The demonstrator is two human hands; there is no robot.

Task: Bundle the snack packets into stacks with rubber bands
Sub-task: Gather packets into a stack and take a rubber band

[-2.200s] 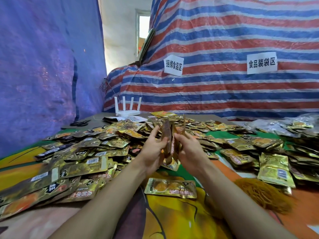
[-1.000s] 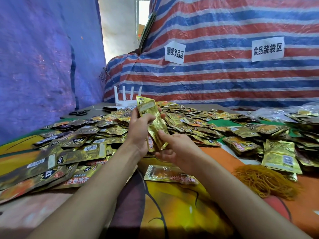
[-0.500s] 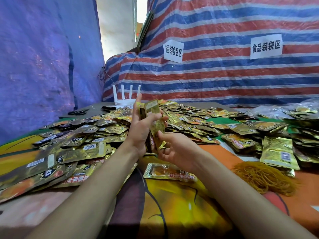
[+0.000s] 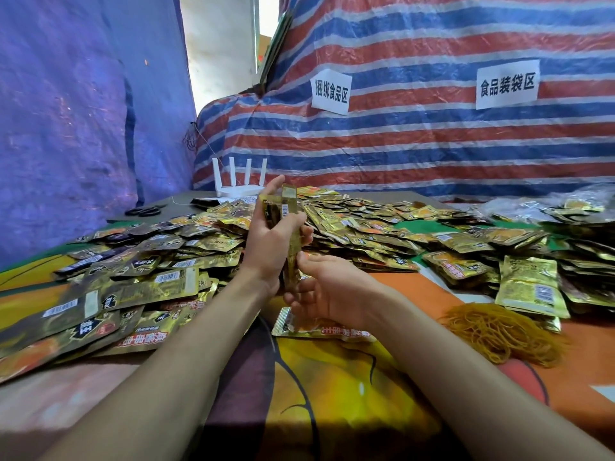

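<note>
Above the middle of the counter (image 4: 332,387), the left hand (image 4: 271,247) holds a stack of snack packets (image 4: 288,207) upright, with its fingers curled round it. The right hand (image 4: 332,291) pinches the lower end of the stack. Loose packets (image 4: 382,227) cover the far and left parts of the counter, and a heap of rubber bands (image 4: 499,331) lies near the right edge.

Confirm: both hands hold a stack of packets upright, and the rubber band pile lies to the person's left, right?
No: the head view shows the rubber band pile lying to the person's right. Otherwise correct: the left hand and right hand hold the stack of packets upright.
</note>
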